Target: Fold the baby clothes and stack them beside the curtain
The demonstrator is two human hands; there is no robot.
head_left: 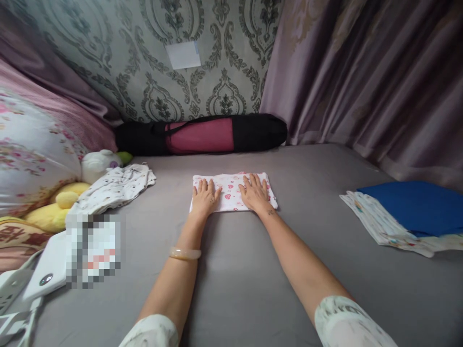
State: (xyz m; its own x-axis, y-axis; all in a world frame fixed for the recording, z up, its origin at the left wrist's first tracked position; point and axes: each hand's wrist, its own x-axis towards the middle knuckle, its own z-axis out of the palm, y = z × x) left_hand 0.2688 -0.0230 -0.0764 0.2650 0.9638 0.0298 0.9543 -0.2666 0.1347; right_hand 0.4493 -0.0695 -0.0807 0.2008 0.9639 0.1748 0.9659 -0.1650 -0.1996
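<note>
Cloth [229,203], one, white with red and pink hearts, folded into a flat oblong; lies on grey sheet [231,274], at twelve o'clock from the person, directly beneath left hand [205,196] and right hand [255,192]. Long axis: nine to three, crosswise to the reach. Left hand: palm down, fingers extended, on the nine-o'clock part. Right hand: palm down, fingers slightly spread, on the three-o'clock part. Hands apart, bare print between; neither grips. Nearer hand: none, both in contact. Surroundings, from the cloth: bag [202,135] towards twelve, apart; spotted garment [117,187] at nine; stack [423,207] at three, well apart.
</note>
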